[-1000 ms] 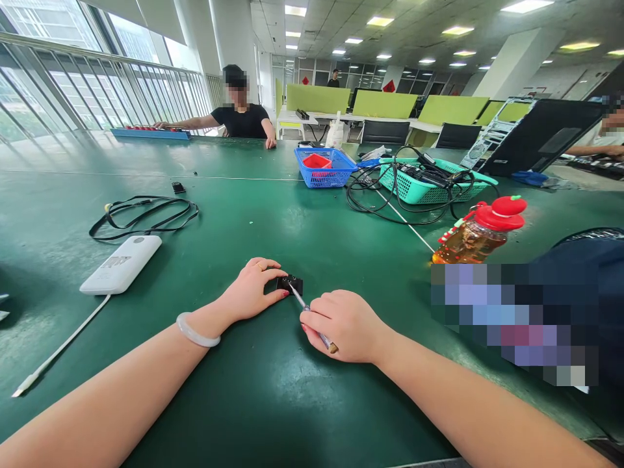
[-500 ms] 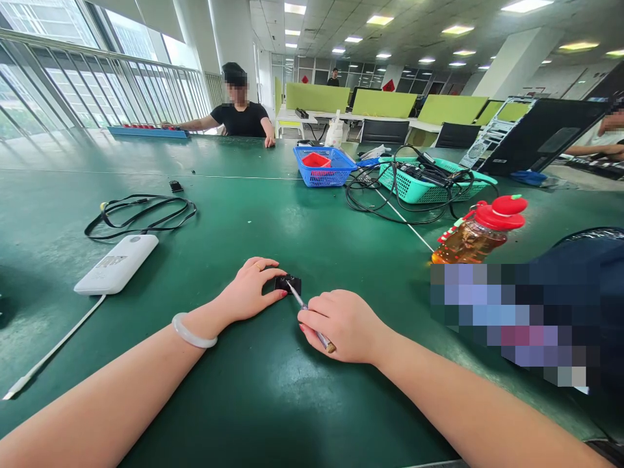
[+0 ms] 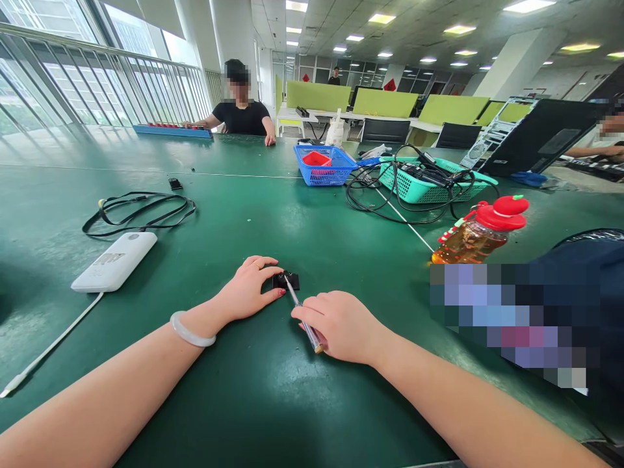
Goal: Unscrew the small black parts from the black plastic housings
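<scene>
On the green tabletop lies a small dark rectangular part (image 3: 292, 281) whose kind I cannot make out. My left hand (image 3: 248, 284), with a white bangle at the wrist, pinches its left end between thumb and fingers. A slim screwdriver (image 3: 309, 330) with a clear handle and brass-coloured end is in the fingers of my right hand (image 3: 344, 326). Its tip points away from me and meets the top of the dark part near the left fingers. The part's left end is partly hidden by those fingers.
A white power bank (image 3: 116, 262) with a cable and a looped black cord (image 3: 139, 221) lie left. Beyond are a blue basket (image 3: 324, 175) and a teal basket (image 3: 424, 192) with cables. A red-lidded bottle (image 3: 475, 240) stands right. A person (image 3: 241, 117) sits opposite.
The screwdriver's handle end has swung left and toward me, while its tip stays on the dark part. Across the table, the long blue strip by the seated person has slid right.
</scene>
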Motion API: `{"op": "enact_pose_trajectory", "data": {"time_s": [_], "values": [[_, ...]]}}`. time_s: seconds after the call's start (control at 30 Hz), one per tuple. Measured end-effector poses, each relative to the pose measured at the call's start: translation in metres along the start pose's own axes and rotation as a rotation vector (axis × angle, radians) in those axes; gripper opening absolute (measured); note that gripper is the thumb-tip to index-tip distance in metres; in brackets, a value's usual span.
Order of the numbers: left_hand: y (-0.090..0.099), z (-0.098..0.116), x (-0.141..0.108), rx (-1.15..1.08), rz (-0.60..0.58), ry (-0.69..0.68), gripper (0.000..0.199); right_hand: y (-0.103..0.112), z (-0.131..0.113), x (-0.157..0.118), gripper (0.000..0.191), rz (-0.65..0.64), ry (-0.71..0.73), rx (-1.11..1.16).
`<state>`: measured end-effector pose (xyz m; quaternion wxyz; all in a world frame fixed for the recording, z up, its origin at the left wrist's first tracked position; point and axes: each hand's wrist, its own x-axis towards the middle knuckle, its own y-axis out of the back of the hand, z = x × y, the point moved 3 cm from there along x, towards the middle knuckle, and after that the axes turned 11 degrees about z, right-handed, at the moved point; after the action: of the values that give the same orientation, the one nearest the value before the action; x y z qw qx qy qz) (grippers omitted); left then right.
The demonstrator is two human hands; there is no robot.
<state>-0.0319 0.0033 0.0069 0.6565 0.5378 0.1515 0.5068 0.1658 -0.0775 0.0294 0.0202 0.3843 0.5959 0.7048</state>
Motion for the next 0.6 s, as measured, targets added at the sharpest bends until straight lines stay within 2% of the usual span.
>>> {"op": "enact_pose_trajectory", "data": {"time_s": [0.3, 0.6], "values": [[0.001, 0.0, 0.0, 0.015, -0.03, 0.019, 0.045, 0.006, -0.001, 0.001, 0.015, 0.191, -0.072, 0.115], [0.0, 0.0, 0.0, 0.015, -0.018, 0.007, 0.045, 0.011, -0.001, 0.0, 0.017, 0.313, -0.126, 0.116]]}}
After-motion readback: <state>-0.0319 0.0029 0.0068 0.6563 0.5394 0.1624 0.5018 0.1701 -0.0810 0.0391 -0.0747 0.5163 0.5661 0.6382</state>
